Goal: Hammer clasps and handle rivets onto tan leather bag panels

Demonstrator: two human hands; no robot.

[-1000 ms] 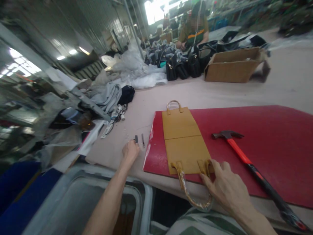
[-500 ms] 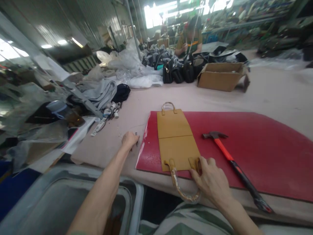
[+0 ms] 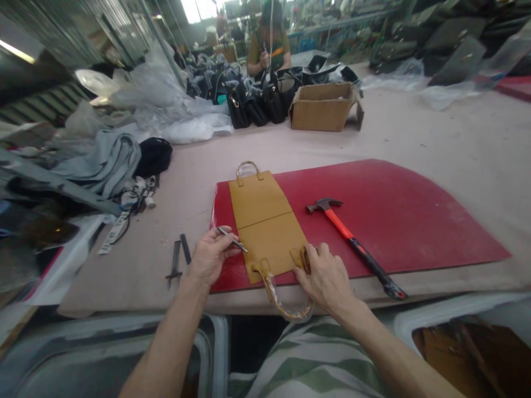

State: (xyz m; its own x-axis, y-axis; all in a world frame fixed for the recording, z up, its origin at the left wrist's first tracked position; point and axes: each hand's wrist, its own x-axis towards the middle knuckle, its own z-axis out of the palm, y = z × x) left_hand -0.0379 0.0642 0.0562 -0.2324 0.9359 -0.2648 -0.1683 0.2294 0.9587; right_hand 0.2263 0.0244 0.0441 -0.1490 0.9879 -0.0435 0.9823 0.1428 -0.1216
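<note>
Left hand (image 3: 209,257) grips a slim metal tool (image 3: 238,243) between thumb and fingers, tip at left edge of the tan panel (image 3: 265,221); can't tell if tip touches. Right hand (image 3: 329,276) grasps the near handle (image 3: 276,296) at its right end, by the panel's near right corner.

Panel lies flat on the red board (image 3: 373,221), between and slightly beyond the hands, crease line across its middle. Far handle (image 3: 248,163) reaches past the board's far edge onto the worktop (image 3: 199,160); near handle loops past the board's near edge, down to about the worktop's front edge. Panel sits toward the board's left end, strip of red showing on its left.

Hammer (image 3: 338,224) lies on the board right of the panel, head away, grip end near the board's front edge. Wide red stretch continues right of it. Left of the left hand, off the board: dark flat bar (image 3: 185,249) and crossbar tool (image 3: 175,260), side by side. Beyond the board, pale worktop runs to the cardboard box (image 3: 317,115) and black bags (image 3: 238,108), well apart from both hands.
</note>
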